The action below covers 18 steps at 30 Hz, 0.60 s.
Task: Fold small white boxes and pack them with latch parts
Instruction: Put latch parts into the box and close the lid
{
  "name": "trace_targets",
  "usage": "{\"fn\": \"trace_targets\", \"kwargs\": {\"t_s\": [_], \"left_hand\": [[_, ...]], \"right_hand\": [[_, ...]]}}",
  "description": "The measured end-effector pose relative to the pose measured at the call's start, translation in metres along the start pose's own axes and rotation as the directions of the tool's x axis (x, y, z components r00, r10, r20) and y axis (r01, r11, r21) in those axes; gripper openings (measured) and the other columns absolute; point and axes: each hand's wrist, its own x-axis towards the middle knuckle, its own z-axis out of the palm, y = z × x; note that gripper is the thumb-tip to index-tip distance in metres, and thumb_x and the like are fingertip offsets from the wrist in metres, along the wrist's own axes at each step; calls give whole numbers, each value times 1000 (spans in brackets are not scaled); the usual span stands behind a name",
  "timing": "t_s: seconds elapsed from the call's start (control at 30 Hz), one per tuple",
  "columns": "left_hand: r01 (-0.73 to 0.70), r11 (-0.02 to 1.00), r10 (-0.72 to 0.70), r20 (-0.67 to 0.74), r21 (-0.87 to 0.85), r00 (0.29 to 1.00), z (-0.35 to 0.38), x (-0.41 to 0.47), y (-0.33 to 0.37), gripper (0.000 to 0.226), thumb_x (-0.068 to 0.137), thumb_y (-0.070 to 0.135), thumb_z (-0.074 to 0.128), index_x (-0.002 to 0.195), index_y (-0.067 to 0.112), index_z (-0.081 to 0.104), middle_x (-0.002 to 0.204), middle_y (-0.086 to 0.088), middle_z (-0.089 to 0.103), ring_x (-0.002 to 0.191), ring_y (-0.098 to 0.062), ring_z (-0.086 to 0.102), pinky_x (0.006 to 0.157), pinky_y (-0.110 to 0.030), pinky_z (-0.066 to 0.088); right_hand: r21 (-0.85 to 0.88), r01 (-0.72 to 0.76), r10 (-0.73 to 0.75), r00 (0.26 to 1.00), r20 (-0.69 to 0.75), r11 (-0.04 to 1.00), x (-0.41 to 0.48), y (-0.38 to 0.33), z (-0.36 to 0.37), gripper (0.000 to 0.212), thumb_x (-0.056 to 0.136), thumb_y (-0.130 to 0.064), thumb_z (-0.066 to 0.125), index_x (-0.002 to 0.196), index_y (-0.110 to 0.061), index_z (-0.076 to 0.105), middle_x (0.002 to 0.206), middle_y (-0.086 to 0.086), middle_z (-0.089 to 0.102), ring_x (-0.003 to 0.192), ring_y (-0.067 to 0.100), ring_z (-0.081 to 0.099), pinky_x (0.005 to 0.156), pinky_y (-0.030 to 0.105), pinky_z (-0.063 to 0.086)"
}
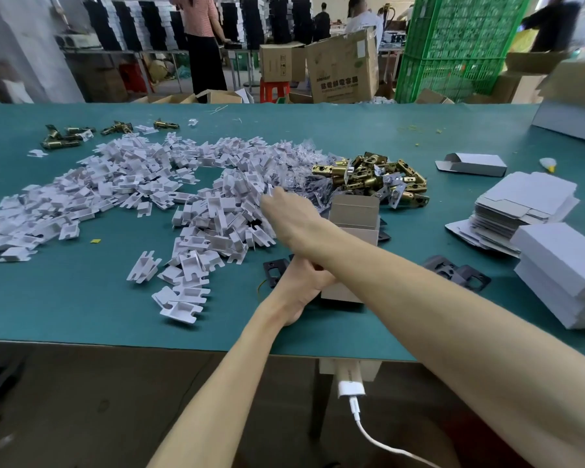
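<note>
My right hand (286, 214) reaches across to the left and touches the big heap of small white folded card inserts (132, 187); its fingers are curled at the heap's edge, and whether they pinch a piece is hidden. My left hand (301, 282) lies under the right forearm and grips a small open box (353, 217) with its brown inside showing. A pile of brass latch bolts (372, 177) lies just beyond the box. Black strike plates (456, 271) lie to the right of the hands.
Flat white box blanks (524, 211) are stacked at the right, with folded white boxes (564, 271) in front of them and one folded box (473, 163) behind. A few more brass latches (65, 136) lie at the far left. Cardboard cartons and green crates stand behind the table.
</note>
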Motion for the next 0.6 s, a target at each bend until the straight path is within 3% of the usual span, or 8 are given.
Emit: {"fn": "trace_targets", "kwargs": {"t_s": [0.07,0.13,0.23,0.3,0.37,0.43,0.6], "left_hand": [[6,1000,-7,-19,-14,1000,-1,1,-2,32,81,20,85,110,27,71,111,13,77,109,-2,68,90,-19,52],[29,999,-29,-15,-34,999,-1,2,-3,30,84,18,86,111,20,74,113,2,78,108,-10,71,87,-22,54],[57,993,-58,-6,-104,998,0,1,-1,34,81,20,87,113,20,74,111,-1,79,100,-12,75,78,-21,58],[64,989,-64,3,-131,998,1,0,-1,43,77,25,88,116,19,73,113,-3,79,102,-14,75,79,-23,59],[71,988,-70,7,-139,997,1,-1,0,46,75,26,88,118,19,72,114,-4,79,103,-15,75,80,-24,59],[72,987,-72,7,-142,997,0,0,0,45,75,25,87,118,19,72,114,-4,79,103,-15,74,80,-24,59],[70,985,-68,15,-158,998,-6,0,-1,45,75,24,87,117,18,72,112,-4,79,101,-14,74,80,-24,59]], "right_hand": [[-2,58,-58,997,-42,998,-8,3,-18,31,85,22,47,103,-2,54,88,8,50,70,27,49,56,34,36],[100,37,-28,995,-93,994,-15,12,-35,30,90,19,44,106,-4,55,92,9,58,73,27,53,56,31,37],[310,16,46,980,-193,951,-34,34,-56,41,95,13,52,131,-7,56,106,13,70,85,26,67,74,36,56],[407,30,77,967,-244,913,-47,52,-67,49,93,10,59,137,-12,56,99,5,71,85,20,68,80,31,56],[473,19,113,961,-251,881,-59,71,-74,39,91,4,65,126,-15,65,87,-5,68,77,7,65,71,16,51],[479,-10,148,957,-250,877,-68,85,-75,28,87,0,70,111,-14,71,84,-5,68,74,5,63,65,11,48],[493,12,136,955,-263,870,-86,99,-63,19,85,-3,73,103,-9,74,88,3,75,85,16,71,82,30,56]]}}
